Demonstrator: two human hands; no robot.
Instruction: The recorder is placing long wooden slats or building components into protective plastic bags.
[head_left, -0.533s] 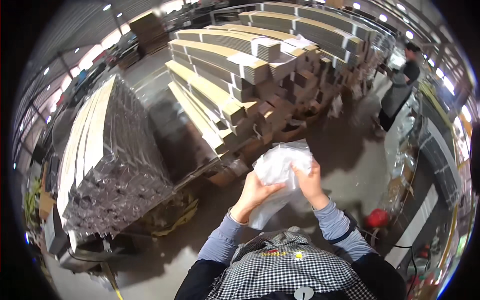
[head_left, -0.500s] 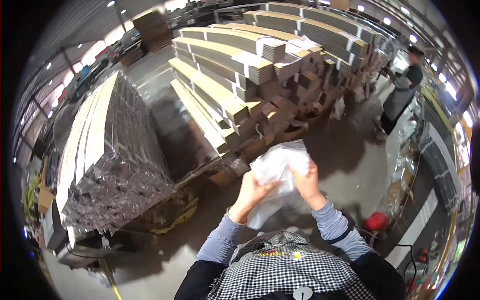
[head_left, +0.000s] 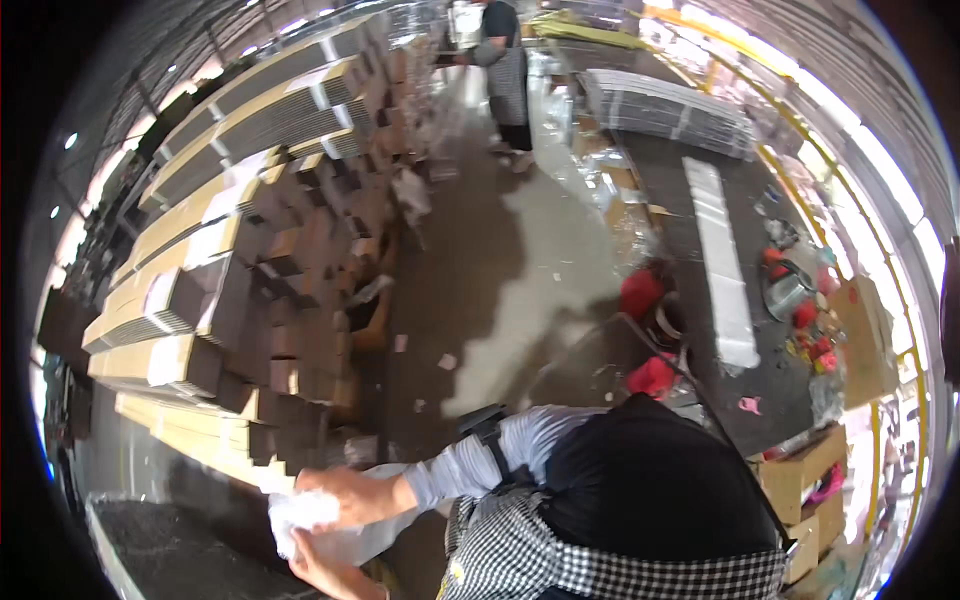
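A crumpled bundle of white, translucent plastic sheeting (head_left: 298, 512) is gripped between my two hands at the lower left. My right hand (head_left: 352, 496) closes on it from above, its grey-blue sleeve and dark armband reaching across from the right. Below it, my left hand (head_left: 325, 568) holds the near side with bent fingers. A looser part of the sheeting hangs down beside my right wrist. Just beyond the hands are the ends of strapped stacks of long cardboard pieces (head_left: 215, 440). Motion slightly blurs the fingers.
A dark plastic-wrapped stack (head_left: 170, 545) stands at the lower left. On the right, a dark workbench (head_left: 670, 200) carries a long white strip (head_left: 718, 260), a metal pot (head_left: 788, 290) and red items. Cardboard boxes (head_left: 800, 490) sit nearby. Another person (head_left: 507, 80) stands down the aisle.
My view has swung to the right, bringing the workbench and aisle into the middle. The white sheeting, still in both hands, now appears at the lower left.
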